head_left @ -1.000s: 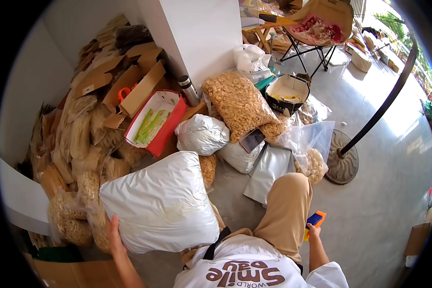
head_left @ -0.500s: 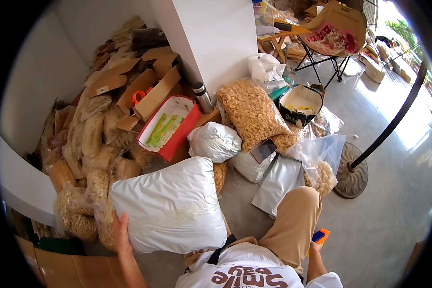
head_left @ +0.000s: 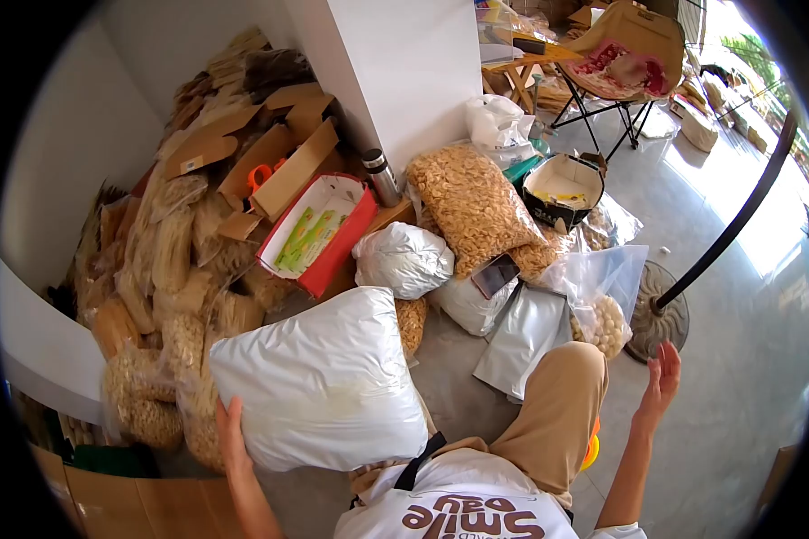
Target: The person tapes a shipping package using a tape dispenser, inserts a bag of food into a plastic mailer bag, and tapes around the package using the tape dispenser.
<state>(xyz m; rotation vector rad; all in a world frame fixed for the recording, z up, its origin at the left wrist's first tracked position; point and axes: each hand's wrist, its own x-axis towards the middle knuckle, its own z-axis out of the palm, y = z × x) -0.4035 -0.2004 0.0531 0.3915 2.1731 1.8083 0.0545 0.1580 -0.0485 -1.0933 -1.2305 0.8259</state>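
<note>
A plump white plastic mailer bag (head_left: 319,386) rests on my lap, tilted toward the left. My left hand (head_left: 231,431) holds its lower left side, thumb up against the plastic; the other fingers are hidden. Out past my right knee, my right hand (head_left: 663,386) is raised over the floor with fingers stretched out and nothing in it. Closer to my thigh, an orange and yellow tool (head_left: 591,449) shows partly from behind my leg. The flat silver bag (head_left: 528,341) lies in front of my knee, and a clear bag of round pale pieces (head_left: 602,328) stands beside it.
A red box with green packets (head_left: 310,238), a steel flask (head_left: 380,178) and a phone (head_left: 494,275) are ahead. Bagged dried goods (head_left: 175,296) pile up at left. A round-based pole (head_left: 661,310) and a folding chair (head_left: 625,67) stand to the right.
My right hand has let go of the orange tool beside my thigh and moved up and to the right, opening. My left hand and the white mailer bag have barely moved.
</note>
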